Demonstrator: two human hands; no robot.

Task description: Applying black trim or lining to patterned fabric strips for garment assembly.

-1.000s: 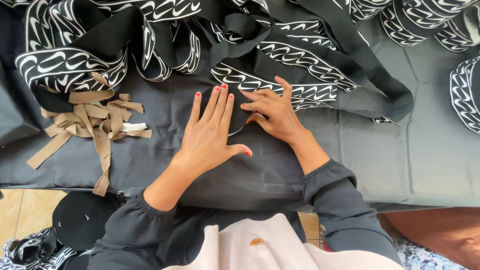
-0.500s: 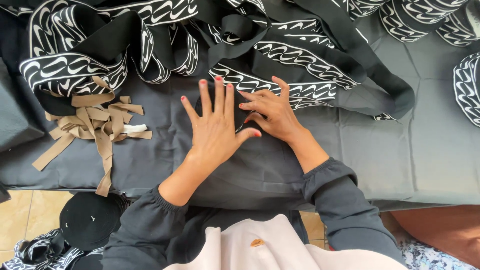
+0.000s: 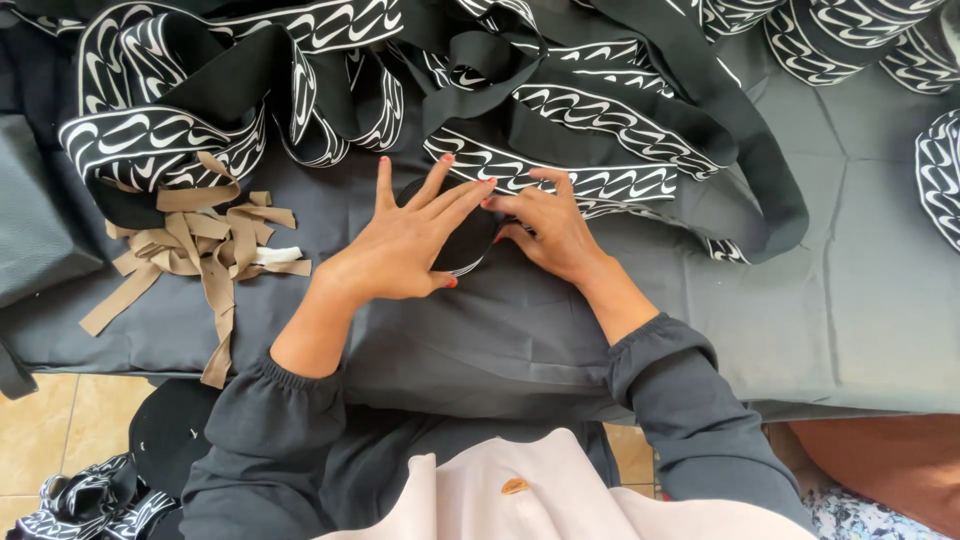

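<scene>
**Both hands pressed on a small roll of black elastic band**

Head view. The left hand (image 3: 400, 245) lies flat, fingers spread and extended, palm down on a small roll of black band (image 3: 468, 243) that sits on the dark grey cloth-covered table (image 3: 850, 310). The hand is not clenched; it presses rather than grasps. The right hand (image 3: 550, 225) rests just beside it, fingers curled onto the far edge of the same roll, fingertips meeting those of the left hand. Whether the right fingers pinch the band or merely rest on it cannot be told, since the left hand covers most of the roll. A white-patterned edge of the roll shows below the left palm.

Behind the hands, a long length of black band with white wave pattern (image 3: 560, 175) runs in loose loops across the table top. To the left, well apart from the hands, lies a heap of tan strips (image 3: 200, 245) with a small white scrap (image 3: 275, 256) among them. Below the table edge, at lower left, a round black piece (image 3: 170, 435) rests near the tiled floor (image 3: 50, 420).
</scene>
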